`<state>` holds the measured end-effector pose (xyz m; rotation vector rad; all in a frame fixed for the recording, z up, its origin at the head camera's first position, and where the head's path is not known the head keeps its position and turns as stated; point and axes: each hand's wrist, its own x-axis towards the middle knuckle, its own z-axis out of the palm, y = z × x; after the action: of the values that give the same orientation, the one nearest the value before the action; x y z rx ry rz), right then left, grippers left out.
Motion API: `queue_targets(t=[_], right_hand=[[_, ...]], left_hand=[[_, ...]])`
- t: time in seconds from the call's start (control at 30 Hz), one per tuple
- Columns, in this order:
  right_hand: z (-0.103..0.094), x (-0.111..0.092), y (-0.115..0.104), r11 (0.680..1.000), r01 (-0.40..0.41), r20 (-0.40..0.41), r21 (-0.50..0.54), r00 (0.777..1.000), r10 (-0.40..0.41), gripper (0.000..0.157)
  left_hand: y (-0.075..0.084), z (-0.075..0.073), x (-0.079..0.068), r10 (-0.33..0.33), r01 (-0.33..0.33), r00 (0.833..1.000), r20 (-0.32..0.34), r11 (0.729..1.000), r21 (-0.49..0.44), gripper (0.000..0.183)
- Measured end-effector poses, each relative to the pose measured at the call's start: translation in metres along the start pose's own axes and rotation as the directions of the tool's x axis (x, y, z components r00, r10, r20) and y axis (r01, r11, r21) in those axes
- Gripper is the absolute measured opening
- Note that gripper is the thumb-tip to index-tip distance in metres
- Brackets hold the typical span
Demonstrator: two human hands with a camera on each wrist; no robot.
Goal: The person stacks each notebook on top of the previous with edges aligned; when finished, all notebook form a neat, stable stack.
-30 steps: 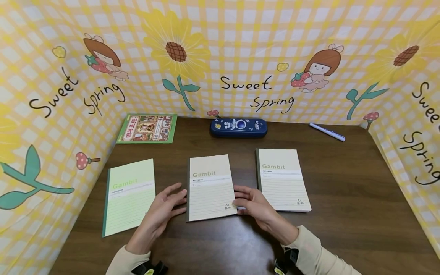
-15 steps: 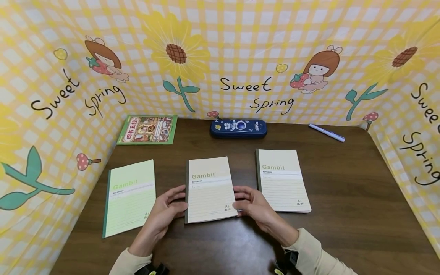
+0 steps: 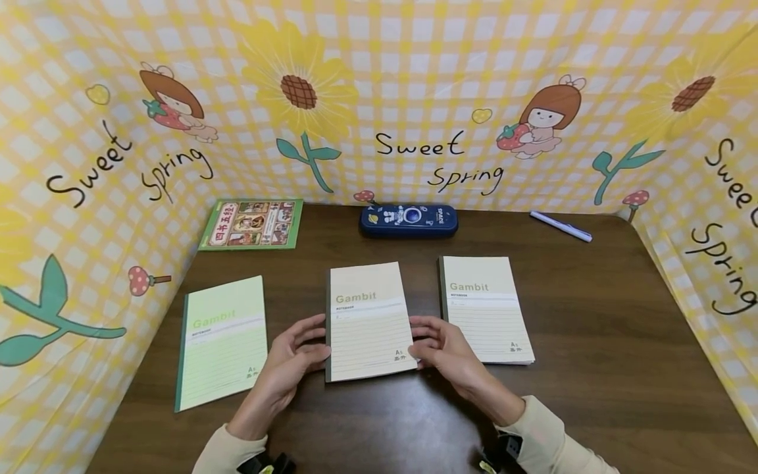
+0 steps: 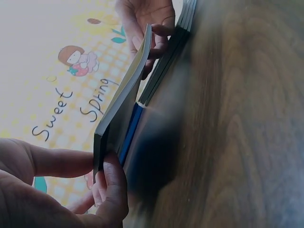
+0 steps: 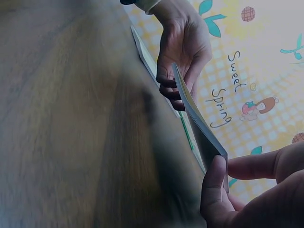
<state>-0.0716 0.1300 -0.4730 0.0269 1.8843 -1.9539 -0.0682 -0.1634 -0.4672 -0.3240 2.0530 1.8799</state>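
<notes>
Head view: beige notebook (image 3: 372, 322) at centre, cover up, "Gambit" legible, dark spine toward the person's left. Left hand (image 3: 293, 359) at its spine edge, right hand (image 3: 447, 349) at its opposite edge; fingers of both bent around the edges, thumbs near the lower part of the cover. Green notebook (image 3: 225, 342) lies on the counter (image 3: 379, 428) just beside the left hand; beige notebook stack (image 3: 488, 309) just beyond the right. Far side, left to right: green-bordered book (image 3: 251, 225), blue pencil case (image 3: 408, 221), pale lilac pen (image 3: 560, 226). Checked cloth (image 3: 414, 59) behind.

Left wrist view: fingers nearly closed, only the spine's thickness between them; they pinch the spine edge. Notebook held clear of the counter, slightly bowed, dark shadow beneath. Layered edges visible in the stack.

Right wrist view: fingers likewise pinch the thin opposite edge, gap no wider than the notebook. Left hand holds the far edge.
</notes>
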Motion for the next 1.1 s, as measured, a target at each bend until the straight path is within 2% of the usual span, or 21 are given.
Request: queue_targets(t=[0.2,0.5,1.1], right_hand=[[-0.012,-0.005,-0.001,0.998,0.038,-0.019,-0.052,0.999,-0.039,0.059],[-0.031,-0.013,-0.002,0.989,0.059,-0.104,-0.136,0.992,-0.074,0.057],[-0.068,-0.030,-0.003,0.983,0.058,-0.226,-0.174,0.969,-0.097,0.053]], left_hand=[[0.003,0.012,0.005,0.022,-0.022,1.000,0.013,1.000,-0.011,0.064],[0.007,0.035,0.011,0.049,-0.048,0.998,0.046,0.999,-0.021,0.062],[0.012,0.081,0.028,0.091,-0.088,0.990,0.106,0.996,-0.031,0.064]])
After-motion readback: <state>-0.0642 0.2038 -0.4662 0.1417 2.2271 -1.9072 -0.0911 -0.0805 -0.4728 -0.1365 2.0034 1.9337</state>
